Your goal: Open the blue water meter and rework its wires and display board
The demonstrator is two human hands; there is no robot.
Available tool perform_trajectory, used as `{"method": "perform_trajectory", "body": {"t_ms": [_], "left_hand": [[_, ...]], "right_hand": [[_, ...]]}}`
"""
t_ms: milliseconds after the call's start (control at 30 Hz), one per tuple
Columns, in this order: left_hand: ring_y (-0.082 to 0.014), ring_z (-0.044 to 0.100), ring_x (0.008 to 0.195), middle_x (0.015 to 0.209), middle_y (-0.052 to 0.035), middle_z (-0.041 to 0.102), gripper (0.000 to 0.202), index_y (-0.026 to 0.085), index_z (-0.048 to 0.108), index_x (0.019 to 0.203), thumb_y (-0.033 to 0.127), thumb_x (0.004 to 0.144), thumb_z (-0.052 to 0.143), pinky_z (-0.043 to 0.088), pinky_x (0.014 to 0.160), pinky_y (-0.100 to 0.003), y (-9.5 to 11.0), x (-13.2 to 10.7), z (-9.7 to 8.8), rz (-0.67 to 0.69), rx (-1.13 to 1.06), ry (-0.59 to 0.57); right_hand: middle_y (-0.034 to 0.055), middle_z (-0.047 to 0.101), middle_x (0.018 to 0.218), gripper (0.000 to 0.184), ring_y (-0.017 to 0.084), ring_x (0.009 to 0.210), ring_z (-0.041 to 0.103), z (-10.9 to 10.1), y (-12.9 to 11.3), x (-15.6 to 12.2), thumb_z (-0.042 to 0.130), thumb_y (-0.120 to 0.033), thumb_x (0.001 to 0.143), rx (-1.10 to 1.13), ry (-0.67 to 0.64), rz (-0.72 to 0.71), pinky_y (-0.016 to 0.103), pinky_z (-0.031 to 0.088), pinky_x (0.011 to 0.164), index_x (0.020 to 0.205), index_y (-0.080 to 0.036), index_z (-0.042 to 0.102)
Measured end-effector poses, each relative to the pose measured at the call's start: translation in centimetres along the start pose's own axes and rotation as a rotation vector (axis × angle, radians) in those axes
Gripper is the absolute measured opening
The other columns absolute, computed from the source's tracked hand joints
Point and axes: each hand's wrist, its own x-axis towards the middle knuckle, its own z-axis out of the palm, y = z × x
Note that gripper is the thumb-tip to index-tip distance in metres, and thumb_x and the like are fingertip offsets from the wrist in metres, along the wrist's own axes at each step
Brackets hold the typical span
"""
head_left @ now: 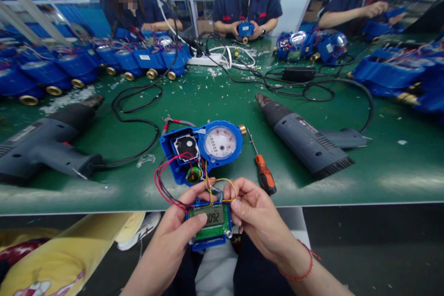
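Note:
My left hand (182, 222) grips a small display board (212, 231) in a blue frame, thumb on its lit screen of digits. At the board's upper right corner, my right hand (255, 215) pinches a thin yellow wire (233, 184). Red, black and yellow wires run from the board to an opened blue water meter (204, 162) on the bench edge. Its round dial (220, 142) faces up, with a brass fitting (242, 129) to the right. Inside the housing sit a black square part (186, 147) and a round green part (193, 175).
Heat guns lie left (52, 138) and right (301, 136). A screwdriver (265, 173) and pliers (173, 121) flank the meter. Black cables cross the green bench (204, 95). Rows of blue meters (132, 60) and a power strip (208, 59) stand behind; co-workers sit opposite.

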Motion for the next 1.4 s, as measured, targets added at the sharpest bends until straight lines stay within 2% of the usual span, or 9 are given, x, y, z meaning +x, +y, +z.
{"method": "perform_trajectory", "body": {"t_ms": [100,233,500,667,833,1000,1167,1300,1400], "left_hand": [[-0.0210,0.063,0.096,0.103,-0.0003,0.069,0.040,0.035,0.072,0.114,0.032,0.075,0.077,0.050,0.091,-0.030,0.1,-0.1,0.1,-0.003,0.046,0.025],[-0.0226,0.061,0.103,0.104,0.0001,0.067,0.039,0.036,0.071,0.114,0.033,0.075,0.077,0.049,0.090,-0.028,0.3,-0.3,0.5,0.012,0.062,0.030],[-0.0170,0.063,0.078,0.094,-0.0004,0.065,0.041,0.030,0.069,0.115,0.026,0.074,0.074,0.051,0.069,-0.025,0.6,-0.6,0.8,-0.009,-0.004,0.048],[-0.0184,0.066,0.074,0.092,-0.0021,0.068,0.043,0.026,0.069,0.114,0.023,0.071,0.075,0.054,0.067,-0.028,0.9,-0.7,1.2,-0.036,-0.060,0.056],[-0.0185,0.068,0.072,0.094,-0.0025,0.070,0.042,0.026,0.068,0.113,0.021,0.072,0.075,0.055,0.066,-0.028,1.2,-0.8,1.5,-0.066,-0.104,0.083],[-0.0175,0.068,0.073,0.095,-0.0031,0.071,0.043,0.024,0.068,0.112,0.022,0.071,0.078,0.054,0.065,-0.024,1.0,-0.5,1.3,-0.057,-0.076,0.084],[-0.0203,0.068,0.084,0.094,-0.0032,0.071,0.042,0.022,0.067,0.112,0.027,0.072,0.079,0.054,0.073,-0.027,0.7,-0.2,1.5,0.006,0.031,0.135],[-0.0227,0.062,0.109,0.107,-0.0033,0.070,0.037,0.024,0.066,0.114,0.029,0.079,0.075,0.045,0.097,-0.031,0.3,0.0,1.2,0.061,0.131,0.093],[-0.0242,0.059,0.116,0.115,-0.0032,0.069,0.037,0.026,0.065,0.117,0.028,0.082,0.073,0.041,0.104,-0.033,0.1,0.0,0.9,0.091,0.149,0.066]], "right_hand": [[-0.0009,0.056,0.080,0.026,0.002,0.054,0.042,0.2,-0.6,0.3,0.081,-0.033,0.073,-0.016,0.008,0.052,0.016,0.036,0.050,0.081,-0.015,0.064],[-0.0002,0.056,0.070,0.029,0.002,0.048,0.038,0.6,-1.7,1.4,0.079,-0.036,0.074,-0.080,0.031,0.103,0.015,0.032,0.044,0.086,-0.012,0.069],[-0.0023,0.059,0.064,0.035,0.001,0.044,0.041,0.1,-2.2,3.1,0.079,-0.044,0.070,-0.222,0.213,-0.057,0.014,0.033,0.041,0.078,-0.012,0.067],[0.0000,0.063,0.071,0.034,0.003,0.045,0.049,-0.3,-2.7,1.7,0.077,-0.039,0.072,-0.335,0.155,0.025,0.016,0.041,0.043,0.088,-0.011,0.067],[-0.0057,0.055,0.069,0.036,0.005,0.046,0.050,0.1,-2.1,0.7,0.079,-0.039,0.070,-0.369,0.088,0.112,0.019,0.045,0.043,0.085,-0.017,0.055],[-0.0046,0.051,0.062,0.035,0.002,0.046,0.040,0.4,-1.6,0.9,0.076,-0.042,0.071,-0.364,0.034,0.110,0.016,0.032,0.042,0.082,-0.013,0.060],[-0.0050,0.047,0.061,0.030,0.005,0.049,0.036,0.8,-1.3,1.2,0.071,-0.040,0.070,-0.410,0.050,0.059,0.020,0.028,0.045,0.078,-0.016,0.054],[-0.0043,0.045,0.063,0.011,0.008,0.057,0.039,0.9,-0.8,1.3,0.061,-0.020,0.066,-0.552,0.140,-0.053,0.022,0.029,0.052,0.067,-0.018,0.050],[-0.0031,0.047,0.067,0.010,0.009,0.061,0.040,0.7,-0.8,1.3,0.056,-0.011,0.062,-0.645,0.176,-0.082,0.023,0.030,0.054,0.064,-0.019,0.050]]}}
